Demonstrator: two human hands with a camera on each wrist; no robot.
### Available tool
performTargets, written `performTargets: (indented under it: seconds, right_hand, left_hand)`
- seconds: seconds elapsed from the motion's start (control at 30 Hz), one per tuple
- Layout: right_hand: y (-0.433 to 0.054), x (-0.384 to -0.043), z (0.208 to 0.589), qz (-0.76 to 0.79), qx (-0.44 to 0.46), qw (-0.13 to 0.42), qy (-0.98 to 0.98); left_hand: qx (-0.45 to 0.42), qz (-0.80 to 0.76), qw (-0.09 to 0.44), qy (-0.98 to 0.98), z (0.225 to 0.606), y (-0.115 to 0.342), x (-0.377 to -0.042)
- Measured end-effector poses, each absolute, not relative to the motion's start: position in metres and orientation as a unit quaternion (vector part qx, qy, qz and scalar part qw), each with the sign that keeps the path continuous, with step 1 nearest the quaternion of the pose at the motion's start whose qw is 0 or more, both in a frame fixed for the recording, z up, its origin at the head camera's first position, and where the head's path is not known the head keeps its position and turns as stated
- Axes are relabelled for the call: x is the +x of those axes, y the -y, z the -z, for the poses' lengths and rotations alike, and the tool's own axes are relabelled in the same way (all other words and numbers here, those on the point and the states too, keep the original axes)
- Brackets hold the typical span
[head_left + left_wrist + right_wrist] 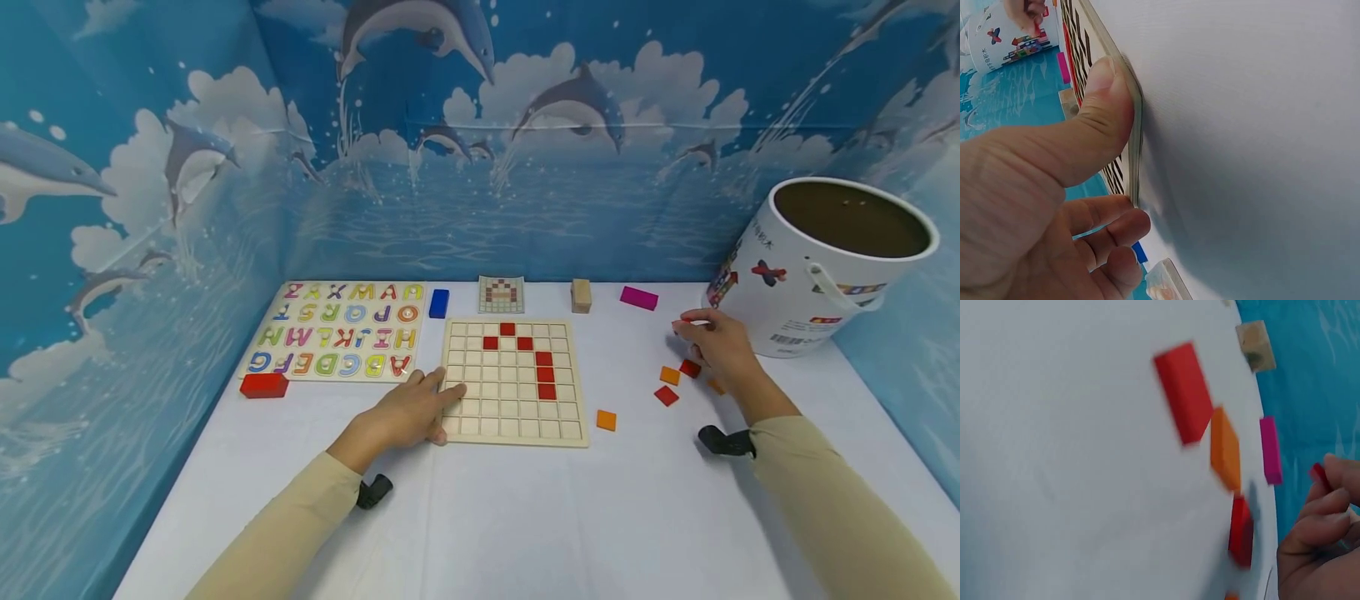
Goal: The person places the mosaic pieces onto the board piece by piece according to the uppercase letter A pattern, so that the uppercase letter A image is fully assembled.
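Observation:
My right hand (717,343) is raised beside the white bucket and pinches a small red tile (1320,477) between thumb and fingertips. Below it lie loose tiles: a red tile (666,396), an orange tile (670,376), another red one partly under the hand and an orange one behind it. My left hand (405,410) rests at the left edge of the wooden grid board (498,421), index finger extended over its cells. In the left wrist view the thumb (1105,115) presses at the board's corner. Several red tiles sit in the board's upper and right cells.
A white bucket (810,283) stands at the right. Along the back are a letter board (337,329), a blue block (438,304), a pattern card (501,295), a wooden block (581,297) and a magenta block (639,297). A red block (264,386) lies left; an orange tile (606,420) lies right of the grid board.

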State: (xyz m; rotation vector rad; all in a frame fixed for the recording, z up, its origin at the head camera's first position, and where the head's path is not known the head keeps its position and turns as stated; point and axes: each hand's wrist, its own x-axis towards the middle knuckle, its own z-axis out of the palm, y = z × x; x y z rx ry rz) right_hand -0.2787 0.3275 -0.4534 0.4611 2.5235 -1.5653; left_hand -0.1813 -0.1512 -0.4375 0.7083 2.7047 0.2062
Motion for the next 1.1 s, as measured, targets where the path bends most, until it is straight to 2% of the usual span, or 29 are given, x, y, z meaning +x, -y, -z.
performTargets:
  seconds: [0.17, 0.37, 0.53, 0.63, 0.87, 1.1]
  right_hand:
    - [-0.287, -0.292, 0.445, 0.624, 0.15, 0.082, -0.762]
    - [-0.194, -0.3, 0.444, 0.649, 0.056, 0.144, -0.745]
    - [-0.115, -0.294, 0.444, 0.604, -0.034, 0.208, -0.769]
    - [-0.081, -0.287, 0.444, 0.526, -0.079, 0.222, -0.817]
    - [-0.046, -0.279, 0.448, 0.286, -0.197, 0.116, -0.931]
    - [-0.044, -0.276, 0.448, 0.237, -0.208, 0.094, -0.944]
  left_hand:
    - [0.245, -0.073, 0.172, -0.952, 0.439, 0.152, -0.182]
    - [0.24, -0.081, 0.177, -0.951, 0.44, 0.153, -0.182]
    - [0.243, -0.082, 0.179, -0.95, 0.441, 0.152, -0.182]
    - [0.244, -0.077, 0.18, -0.95, 0.441, 0.151, -0.183]
    - [0.24, -0.071, 0.18, -0.951, 0.439, 0.151, -0.182]
    - [0.244, -0.071, 0.177, -0.951, 0.437, 0.152, -0.183]
